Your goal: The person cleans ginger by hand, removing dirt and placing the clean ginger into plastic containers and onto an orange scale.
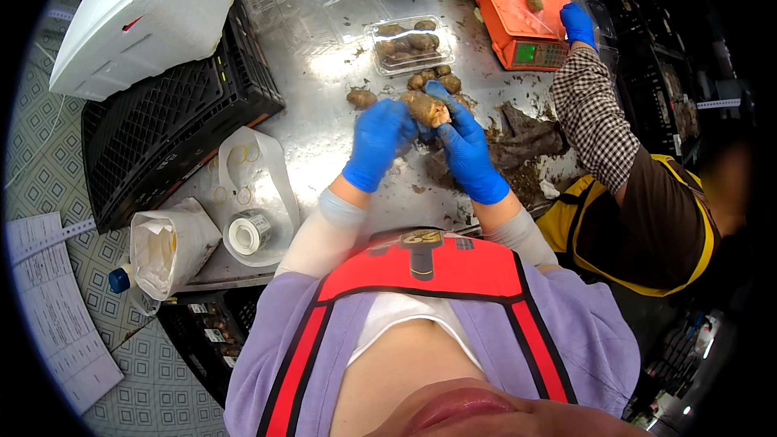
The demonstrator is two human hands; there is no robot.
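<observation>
A large brown taro corm (422,106) with a pale cut end is held in my right hand (466,149), which wears a blue glove. My left hand (377,141), gloved the same way, is curled against the corm's left side; whether it grips anything is hidden. Just beyond lie several smaller taro corms (449,84), and a single corm (362,98) rests by my left fingers. A clear plastic clamshell box (377,68) filled with corms sits behind them. Near my right hand is a dark, soil-covered cloth (525,130).
At right, a co-worker's blue-gloved hand (578,24) touches an orange scale (507,18) bearing a small corm (534,1). Black crates (164,127) and a white foam box (145,18) stand left. A label roll (247,235) and a white bag (182,243) lie near the front edge.
</observation>
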